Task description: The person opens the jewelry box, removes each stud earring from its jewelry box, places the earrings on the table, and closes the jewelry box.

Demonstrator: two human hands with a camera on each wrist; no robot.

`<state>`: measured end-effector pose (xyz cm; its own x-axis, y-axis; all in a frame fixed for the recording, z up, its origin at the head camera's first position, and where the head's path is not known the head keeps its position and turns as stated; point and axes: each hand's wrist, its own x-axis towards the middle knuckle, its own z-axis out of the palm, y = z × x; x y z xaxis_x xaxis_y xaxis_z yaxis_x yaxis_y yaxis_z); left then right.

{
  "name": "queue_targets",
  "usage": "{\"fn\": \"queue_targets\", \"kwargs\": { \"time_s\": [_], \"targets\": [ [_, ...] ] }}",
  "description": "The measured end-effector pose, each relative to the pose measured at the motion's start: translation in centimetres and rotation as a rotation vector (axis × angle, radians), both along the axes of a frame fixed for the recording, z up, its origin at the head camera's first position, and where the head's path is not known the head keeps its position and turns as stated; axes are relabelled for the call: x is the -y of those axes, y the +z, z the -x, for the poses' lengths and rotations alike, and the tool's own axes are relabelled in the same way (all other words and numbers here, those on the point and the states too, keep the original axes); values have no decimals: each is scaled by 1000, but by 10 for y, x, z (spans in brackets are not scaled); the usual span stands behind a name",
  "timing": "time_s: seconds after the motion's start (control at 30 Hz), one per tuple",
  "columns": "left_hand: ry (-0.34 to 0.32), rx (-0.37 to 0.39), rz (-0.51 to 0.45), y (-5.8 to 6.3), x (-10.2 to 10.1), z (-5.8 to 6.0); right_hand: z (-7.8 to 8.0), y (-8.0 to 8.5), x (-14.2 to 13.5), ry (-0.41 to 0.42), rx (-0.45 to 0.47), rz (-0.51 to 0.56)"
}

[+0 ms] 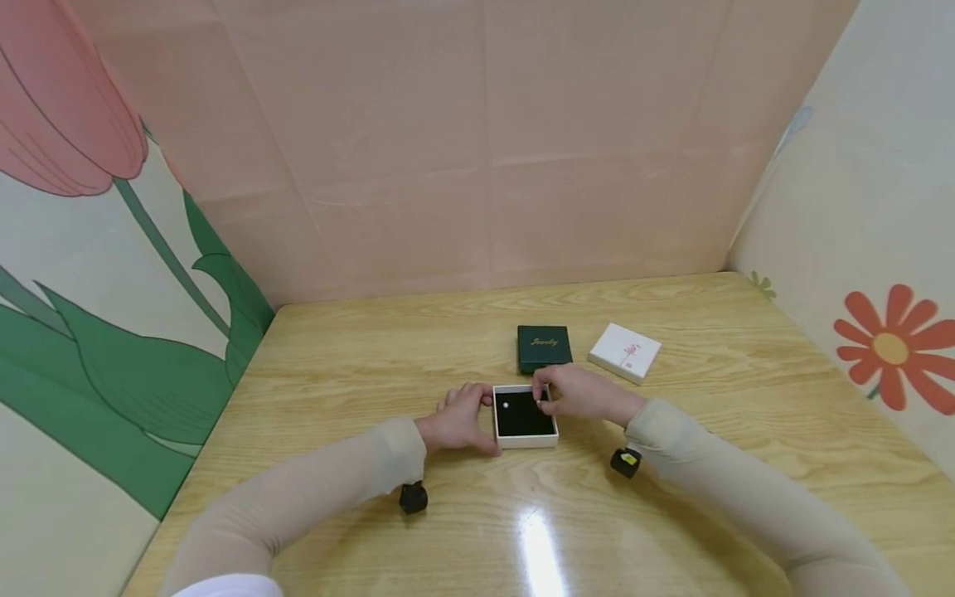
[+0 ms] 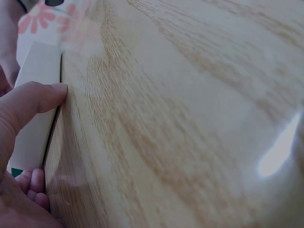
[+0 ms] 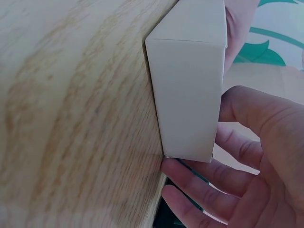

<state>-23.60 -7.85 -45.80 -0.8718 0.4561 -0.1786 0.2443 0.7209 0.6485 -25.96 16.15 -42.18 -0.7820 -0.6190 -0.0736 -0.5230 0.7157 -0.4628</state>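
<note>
A small white open box [image 1: 526,442] with a black insert [image 1: 525,421] sits on the wooden table. One tiny shiny white stud [image 1: 506,405] shows on the insert's left part. My left hand [image 1: 462,420] holds the box from its left side, the thumb [image 2: 45,97] against the front wall and the other fingers farther back. Over the box's right edge, my right hand [image 1: 574,393] reaches in, with thumb and forefinger pinching a second tiny shiny stud [image 1: 539,403] at the insert. In the right wrist view the box wall hides those fingertips.
Just behind the open box lies a dark green box [image 1: 544,346] with gold lettering. To its right is a white lid [image 1: 625,352] with a pink flower print. A pink wall covering [image 1: 485,166] rises behind the table [image 1: 358,348], with flower-printed panels on both sides.
</note>
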Motion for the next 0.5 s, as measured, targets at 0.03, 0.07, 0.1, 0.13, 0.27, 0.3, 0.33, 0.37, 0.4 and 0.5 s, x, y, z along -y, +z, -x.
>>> {"fn": "queue_targets", "kwargs": {
  "time_s": [0.03,0.07,0.1,0.13,0.27,0.3,0.33,0.37,0.4,0.5],
  "targets": [
    [0,0,0,0,0,0,0,0,0,0,2,2],
    [0,-1,-2,0,0,0,0,1,0,0,3,3],
    [0,-1,-2,0,0,0,0,1,0,1,4,5],
    [-1,-1,-2,0,0,0,-1,1,0,2,5,6],
    [-2,-2,2,0,1,0,-1,1,-1,7,1,9],
    [-1,-1,3,0,1,0,-1,1,-1,8,1,9],
    [1,-2,3,0,1,0,-1,2,-1,8,1,9],
    [1,-1,4,0,0,0,-1,2,-1,7,3,11],
    [3,-1,4,-1,0,0,-1,2,-2,5,5,11],
    [6,1,9,-1,0,0,-1,2,-2,1,15,15]
  ]
}}
